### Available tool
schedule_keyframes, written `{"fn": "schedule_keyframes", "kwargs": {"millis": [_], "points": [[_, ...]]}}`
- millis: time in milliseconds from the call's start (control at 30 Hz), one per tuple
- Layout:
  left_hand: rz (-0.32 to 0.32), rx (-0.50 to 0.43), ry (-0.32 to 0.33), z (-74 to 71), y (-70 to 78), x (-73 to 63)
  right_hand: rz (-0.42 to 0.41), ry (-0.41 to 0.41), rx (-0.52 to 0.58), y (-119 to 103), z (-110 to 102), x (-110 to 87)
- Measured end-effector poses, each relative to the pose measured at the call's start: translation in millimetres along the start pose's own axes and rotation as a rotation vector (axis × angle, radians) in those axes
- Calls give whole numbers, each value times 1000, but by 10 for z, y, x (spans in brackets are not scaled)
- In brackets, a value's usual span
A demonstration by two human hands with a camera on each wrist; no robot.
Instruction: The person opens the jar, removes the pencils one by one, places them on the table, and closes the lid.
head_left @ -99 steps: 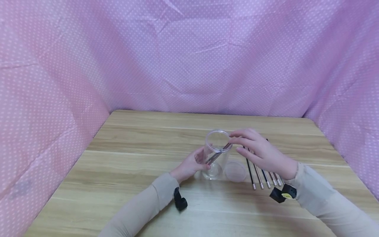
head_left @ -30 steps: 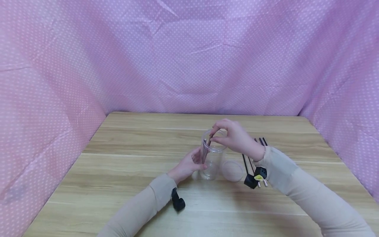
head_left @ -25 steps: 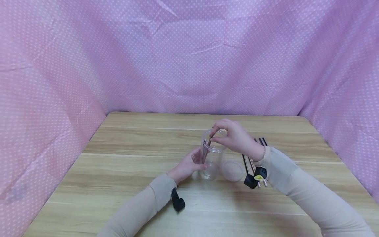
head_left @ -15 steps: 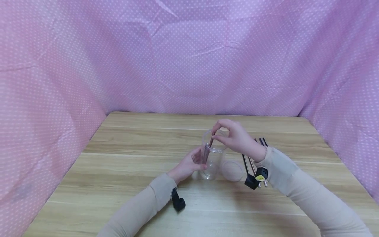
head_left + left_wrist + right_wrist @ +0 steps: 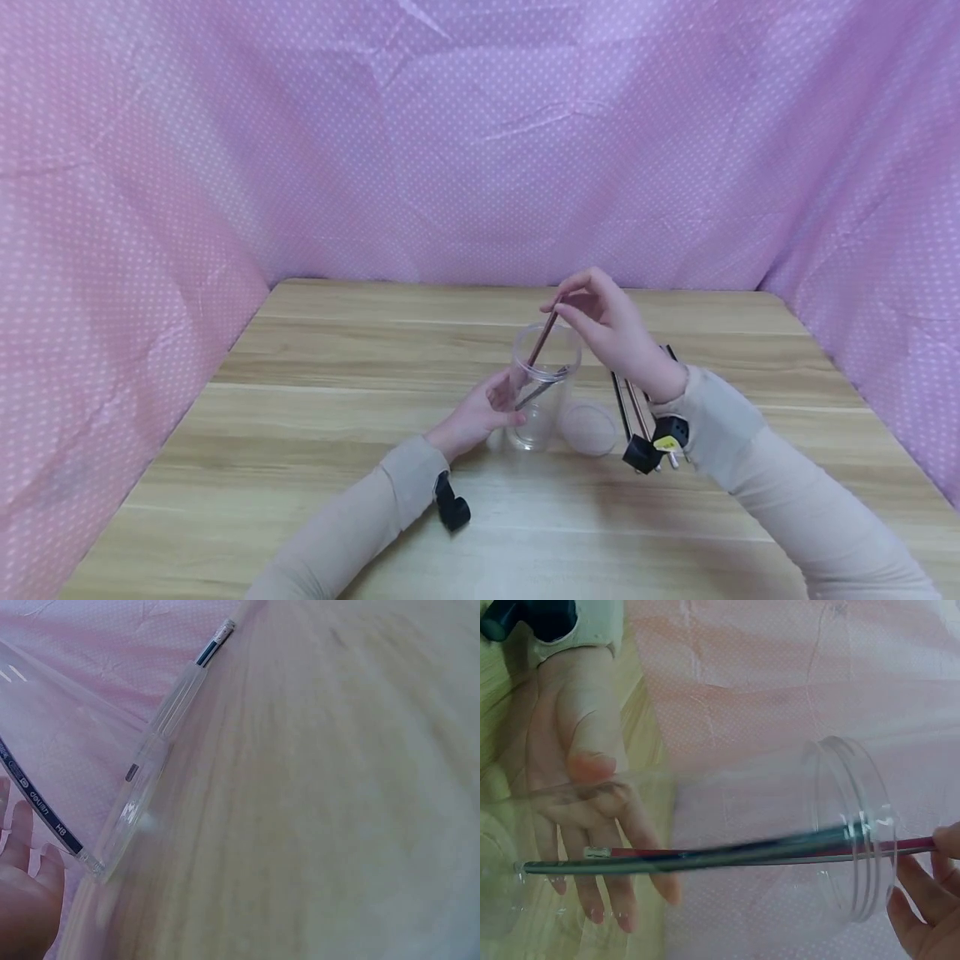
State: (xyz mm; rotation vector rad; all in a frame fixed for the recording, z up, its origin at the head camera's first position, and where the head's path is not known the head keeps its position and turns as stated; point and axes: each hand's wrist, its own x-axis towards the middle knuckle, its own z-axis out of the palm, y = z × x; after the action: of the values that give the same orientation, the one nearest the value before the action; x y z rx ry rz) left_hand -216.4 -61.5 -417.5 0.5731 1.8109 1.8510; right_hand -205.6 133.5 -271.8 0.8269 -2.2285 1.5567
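My left hand holds a clear plastic jar upright on the table, thumb on the near side and fingers behind it. My right hand is above the jar's rim, pinching the upper end of a red pencil between thumb and fingers. That pencil slants down into the jar, its eraser end off the bottom in the right wrist view. A dark pencil leans inside the jar; "HB" shows on its barrel in the left wrist view.
A round clear lid lies just right of the jar. Several pencils lie side by side further right, partly hidden by my right wrist and its black camera. Pink dotted cloth hangs behind the wooden table.
My right hand has risen up and to the right, drawing the red pencil partly out of the jar. The dark pencil now leans toward the jar's right side. My left hand stays put.
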Motion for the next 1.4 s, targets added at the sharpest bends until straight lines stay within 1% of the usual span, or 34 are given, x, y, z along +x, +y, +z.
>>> {"fn": "schedule_keyframes", "kwargs": {"millis": [100, 267, 467, 567, 700, 867, 1000, 1067, 1167, 1233, 1333, 1400], "points": [[6, -3, -5, 16, 3, -6, 39, 51, 81, -35, -16, 8], [-22, 11, 21, 38, -1, -28, 109, 150, 216, -75, -36, 17], [-27, 28, 31, 74, -11, -72, 181, 250, 329, -93, -93, 26], [-30, 30, 37, 90, -22, -90, 222, 286, 363, -73, -133, 38], [-31, 32, 43, 115, -39, -107, 286, 321, 439, -33, -188, 60], [-29, 34, 50, 154, -43, -138, 361, 363, 602, 17, -240, 76], [-37, 30, 59, 185, -28, -164, 414, 362, 681, 37, -266, 86], [-36, 38, 64, 198, -26, -173, 435, 342, 710, 48, -268, 93], [-35, 36, 67, 222, -21, -188, 443, 306, 745, 66, -260, 98], [-32, 36, 69, 239, -20, -196, 440, 286, 738, 77, -252, 96], [-34, 24, 74, 264, -14, -209, 425, 260, 695, 89, -251, 84], [-32, 24, 78, 279, -9, -218, 420, 232, 648, 91, -256, 75]]}}
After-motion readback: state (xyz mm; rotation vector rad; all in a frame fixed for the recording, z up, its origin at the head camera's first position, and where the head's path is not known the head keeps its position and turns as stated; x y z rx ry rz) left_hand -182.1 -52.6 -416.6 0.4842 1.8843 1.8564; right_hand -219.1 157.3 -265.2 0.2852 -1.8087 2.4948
